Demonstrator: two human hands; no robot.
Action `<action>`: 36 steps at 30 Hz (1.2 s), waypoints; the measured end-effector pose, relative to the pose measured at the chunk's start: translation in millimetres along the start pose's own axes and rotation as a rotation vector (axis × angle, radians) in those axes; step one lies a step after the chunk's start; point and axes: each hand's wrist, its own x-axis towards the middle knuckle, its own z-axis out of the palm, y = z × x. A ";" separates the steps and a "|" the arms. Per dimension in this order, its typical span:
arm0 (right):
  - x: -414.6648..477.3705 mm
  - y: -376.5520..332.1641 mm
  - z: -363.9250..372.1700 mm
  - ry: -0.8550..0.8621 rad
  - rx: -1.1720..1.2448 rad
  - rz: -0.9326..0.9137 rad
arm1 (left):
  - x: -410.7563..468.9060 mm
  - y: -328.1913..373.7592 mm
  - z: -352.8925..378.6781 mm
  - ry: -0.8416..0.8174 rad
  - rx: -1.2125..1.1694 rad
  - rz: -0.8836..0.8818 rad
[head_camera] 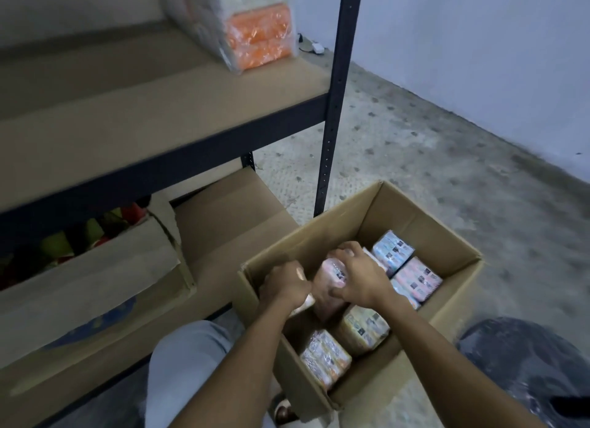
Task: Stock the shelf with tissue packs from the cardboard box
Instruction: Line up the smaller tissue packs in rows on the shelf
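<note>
An open cardboard box stands on the floor beside the shelf unit. Several tissue packs lie in it, among them a blue one, a pink one and a yellow one. My right hand grips a pink tissue pack standing up in the box's middle. My left hand reaches into the box's left side, fingers curled round another pack, mostly hidden. The brown shelf board lies up and to the left.
A large plastic-wrapped bundle with orange packs sits at the shelf's right end. The dark upright post stands just behind the box. Below the shelf are a flat carton and an open box of colourful items. My knee is beside the box.
</note>
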 end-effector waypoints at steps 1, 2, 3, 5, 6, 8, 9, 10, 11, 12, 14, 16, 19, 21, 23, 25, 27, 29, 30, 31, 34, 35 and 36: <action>-3.3 -3.6 -7.0 0.014 0.005 0.006 | -5.7 2.0 -6.0 0.013 0.001 0.025; -6.3 -7.3 -14.2 0.027 0.010 0.011 | -11.5 3.7 -12.4 0.028 0.000 0.050; -9.7 -11.2 -21.3 0.040 0.019 0.016 | -17.7 5.0 -18.9 0.041 -0.007 0.070; -16.9 -19.1 -35.6 0.076 0.049 0.023 | -29.1 5.9 -31.9 0.064 -0.040 0.105; -21.2 -23.1 -42.6 0.099 0.062 0.022 | -34.5 5.8 -38.3 0.079 -0.055 0.124; -31.5 -32.3 -58.2 0.150 0.069 0.021 | -46.3 5.9 -51.4 0.113 -0.065 0.171; -37.1 -36.9 -65.8 0.177 0.064 0.021 | -52.3 6.1 -57.5 0.130 -0.072 0.190; -42.7 -41.6 -73.5 0.207 0.056 0.018 | -57.9 6.1 -63.5 0.146 -0.087 0.207; -48.7 -47.1 -81.5 0.237 0.050 0.015 | -64.2 6.2 -70.1 0.161 -0.105 0.224; -54.8 -53.0 -89.1 0.268 0.044 0.010 | -70.7 6.0 -76.7 0.174 -0.123 0.240; -67.2 -65.7 -103.8 0.332 0.041 0.001 | -83.1 5.0 -89.6 0.200 -0.160 0.274; -80.6 -78.8 -119.1 0.403 0.045 -0.014 | -94.7 4.8 -102.5 0.214 -0.185 0.319; -100.4 -97.6 -140.2 0.496 0.056 -0.033 | -113.4 5.5 -122.6 0.255 -0.186 0.406; -112.3 -108.8 -152.9 0.553 0.062 -0.045 | -128.4 7.1 -138.2 0.301 -0.179 0.445; -122.8 -118.9 -166.3 0.624 0.061 -0.057 | -144.7 8.5 -155.8 0.349 -0.159 0.472; -131.8 -129.0 -182.3 0.696 0.067 -0.080 | -160.6 10.1 -175.0 0.400 -0.153 0.504; -138.8 -140.8 -199.1 0.762 0.088 -0.127 | -175.7 10.7 -195.0 0.474 -0.169 0.542; -144.1 -153.1 -215.2 0.829 0.112 -0.173 | -189.3 11.0 -215.0 0.551 -0.186 0.563; -146.9 -161.1 -222.6 0.859 0.124 -0.195 | -194.4 9.1 -225.3 0.583 -0.200 0.576; -149.7 -169.0 -229.4 0.885 0.141 -0.214 | -197.7 5.8 -235.5 0.604 -0.220 0.598; -155.6 -190.7 -249.3 0.958 0.176 -0.278 | -204.5 -7.6 -264.9 0.632 -0.334 0.675; -156.5 -197.4 -255.5 0.976 0.184 -0.299 | -208.6 -12.4 -274.1 0.652 -0.363 0.689; -157.0 -204.1 -261.9 0.994 0.193 -0.316 | -214.8 -16.1 -282.9 0.680 -0.375 0.704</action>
